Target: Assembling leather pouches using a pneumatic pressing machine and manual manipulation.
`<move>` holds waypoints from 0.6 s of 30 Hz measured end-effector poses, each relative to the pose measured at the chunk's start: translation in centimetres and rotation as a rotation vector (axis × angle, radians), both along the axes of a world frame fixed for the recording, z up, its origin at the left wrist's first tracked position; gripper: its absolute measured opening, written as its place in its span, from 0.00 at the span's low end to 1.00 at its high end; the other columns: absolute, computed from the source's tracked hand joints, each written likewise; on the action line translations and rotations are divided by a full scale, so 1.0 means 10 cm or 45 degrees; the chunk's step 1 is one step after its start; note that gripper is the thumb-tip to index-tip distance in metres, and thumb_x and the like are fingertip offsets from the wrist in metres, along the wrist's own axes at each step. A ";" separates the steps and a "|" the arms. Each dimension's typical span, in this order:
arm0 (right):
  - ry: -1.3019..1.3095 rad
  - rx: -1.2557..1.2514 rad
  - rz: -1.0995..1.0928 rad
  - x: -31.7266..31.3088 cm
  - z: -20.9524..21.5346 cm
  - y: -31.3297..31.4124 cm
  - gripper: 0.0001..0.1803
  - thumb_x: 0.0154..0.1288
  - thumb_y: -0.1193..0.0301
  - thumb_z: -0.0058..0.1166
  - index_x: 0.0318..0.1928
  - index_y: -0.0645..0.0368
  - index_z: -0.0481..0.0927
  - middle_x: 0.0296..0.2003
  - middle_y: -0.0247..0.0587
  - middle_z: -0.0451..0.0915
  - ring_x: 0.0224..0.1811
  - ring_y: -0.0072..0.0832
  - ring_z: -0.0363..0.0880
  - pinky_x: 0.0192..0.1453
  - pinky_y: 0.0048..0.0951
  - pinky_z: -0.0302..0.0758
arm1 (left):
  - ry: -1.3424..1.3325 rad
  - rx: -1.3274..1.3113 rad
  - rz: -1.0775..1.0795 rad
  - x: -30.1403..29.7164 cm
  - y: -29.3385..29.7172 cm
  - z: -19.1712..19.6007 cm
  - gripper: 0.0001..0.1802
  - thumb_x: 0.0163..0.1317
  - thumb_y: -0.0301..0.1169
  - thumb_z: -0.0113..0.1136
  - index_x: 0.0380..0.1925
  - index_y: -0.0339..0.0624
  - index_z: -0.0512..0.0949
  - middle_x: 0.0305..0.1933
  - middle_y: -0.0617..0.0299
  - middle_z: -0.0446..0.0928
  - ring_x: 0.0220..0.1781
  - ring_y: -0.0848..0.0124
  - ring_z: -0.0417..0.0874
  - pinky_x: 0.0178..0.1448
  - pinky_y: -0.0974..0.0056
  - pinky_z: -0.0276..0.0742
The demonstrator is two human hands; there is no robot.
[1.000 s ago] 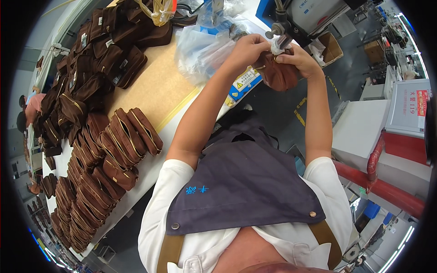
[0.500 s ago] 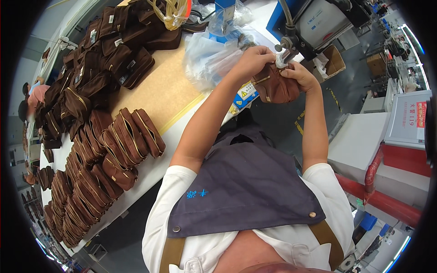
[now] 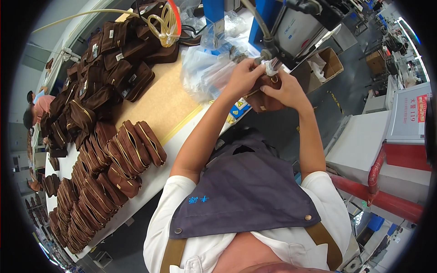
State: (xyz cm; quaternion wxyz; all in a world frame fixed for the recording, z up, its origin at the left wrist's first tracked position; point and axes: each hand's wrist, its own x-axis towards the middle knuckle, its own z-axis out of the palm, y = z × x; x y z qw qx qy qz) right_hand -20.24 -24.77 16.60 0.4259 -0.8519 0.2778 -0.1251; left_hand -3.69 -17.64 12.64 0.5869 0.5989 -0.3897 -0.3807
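A small reddish-brown zipped pouch (image 3: 264, 103) is between my two hands, right under the metal head of a machine (image 3: 272, 64). My left hand (image 3: 244, 78) grips its upper left edge, with fingers bent close beside the machine's tip. On the other side my right hand (image 3: 287, 91) holds the pouch, thumb laid across its front near a small gold ring (image 3: 274, 79). Both hands hide much of the pouch's upper part. Whether the machine's tip touches the pouch I cannot tell.
Rows of similar brown pouches (image 3: 132, 148) stand on the table at left. Behind them lies a heap of darker brown bags (image 3: 129, 75). Clear plastic bags (image 3: 202, 68) lie beside my left hand. An open cardboard box (image 3: 332, 63) sits beyond the machine at right.
The pouch has turned, and less of its front shows. My right hand now covers more of it, its thumb across the front. Hands and machine sit lower in the picture.
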 end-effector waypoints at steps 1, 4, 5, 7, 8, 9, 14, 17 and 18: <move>0.081 -0.167 -0.076 0.00 0.03 0.03 0.32 0.54 0.64 0.66 0.58 0.61 0.72 0.41 0.45 0.83 0.43 0.33 0.83 0.51 0.32 0.76 | -0.162 0.004 0.002 0.04 0.05 -0.03 0.15 0.61 0.37 0.63 0.33 0.33 0.79 0.33 0.53 0.78 0.37 0.65 0.80 0.42 0.63 0.74; 0.131 -0.406 -0.190 -0.16 0.12 0.07 0.32 0.47 0.65 0.65 0.55 0.58 0.74 0.37 0.51 0.82 0.37 0.42 0.83 0.46 0.34 0.78 | -0.508 -0.210 0.203 0.16 0.51 -0.04 0.08 0.59 0.31 0.62 0.33 0.36 0.80 0.37 0.53 0.78 0.44 0.59 0.79 0.49 0.60 0.74; 0.128 -0.365 -0.149 -0.29 0.20 0.03 0.30 0.47 0.64 0.64 0.53 0.57 0.74 0.37 0.50 0.83 0.37 0.43 0.83 0.45 0.35 0.78 | -0.629 -0.198 0.287 0.26 0.72 -0.03 0.07 0.59 0.29 0.62 0.33 0.37 0.80 0.39 0.53 0.78 0.46 0.59 0.79 0.51 0.60 0.73; 0.113 -0.265 -0.104 -0.59 0.38 -0.16 0.27 0.48 0.63 0.61 0.50 0.57 0.75 0.36 0.48 0.84 0.37 0.41 0.84 0.45 0.35 0.78 | -0.791 -0.075 0.508 0.48 1.17 -0.18 0.06 0.58 0.27 0.62 0.35 0.37 0.80 0.41 0.53 0.79 0.48 0.57 0.79 0.56 0.59 0.72; 0.095 -0.200 -0.087 -0.73 0.47 -0.28 0.25 0.48 0.64 0.61 0.49 0.57 0.76 0.36 0.47 0.84 0.37 0.38 0.85 0.45 0.33 0.78 | -0.933 0.016 0.699 0.61 1.44 -0.34 0.07 0.58 0.26 0.62 0.36 0.37 0.79 0.42 0.53 0.79 0.48 0.57 0.78 0.56 0.59 0.71; 0.154 -0.185 -0.133 -0.82 0.55 -0.42 0.24 0.47 0.65 0.61 0.47 0.58 0.77 0.36 0.47 0.84 0.37 0.36 0.84 0.45 0.32 0.78 | -0.998 0.146 0.860 0.66 1.70 -0.35 0.07 0.58 0.26 0.62 0.36 0.37 0.79 0.42 0.53 0.79 0.49 0.57 0.78 0.56 0.58 0.71; 0.287 -0.592 -0.341 -0.65 0.34 -1.26 0.26 0.48 0.64 0.60 0.51 0.54 0.77 0.37 0.48 0.83 0.41 0.46 0.83 0.49 0.39 0.77 | -1.483 0.726 1.326 0.67 2.72 -0.53 0.10 0.57 0.26 0.60 0.40 0.39 0.79 0.48 0.54 0.76 0.56 0.54 0.73 0.61 0.52 0.67; 0.319 -0.863 -0.513 -0.14 -0.05 -1.67 0.36 0.49 0.62 0.59 0.62 0.49 0.68 0.48 0.50 0.79 0.50 0.47 0.79 0.53 0.45 0.76 | -1.528 0.970 1.517 0.49 3.01 -0.68 0.13 0.55 0.26 0.60 0.43 0.40 0.79 0.52 0.53 0.73 0.58 0.53 0.71 0.62 0.51 0.67; 0.139 -0.872 -0.512 -0.02 -0.32 -1.88 0.36 0.50 0.63 0.59 0.62 0.54 0.68 0.47 0.51 0.78 0.50 0.48 0.78 0.52 0.45 0.76 | -1.531 1.001 1.505 0.44 3.09 -0.74 0.15 0.55 0.26 0.60 0.44 0.40 0.78 0.53 0.52 0.72 0.58 0.53 0.71 0.62 0.50 0.66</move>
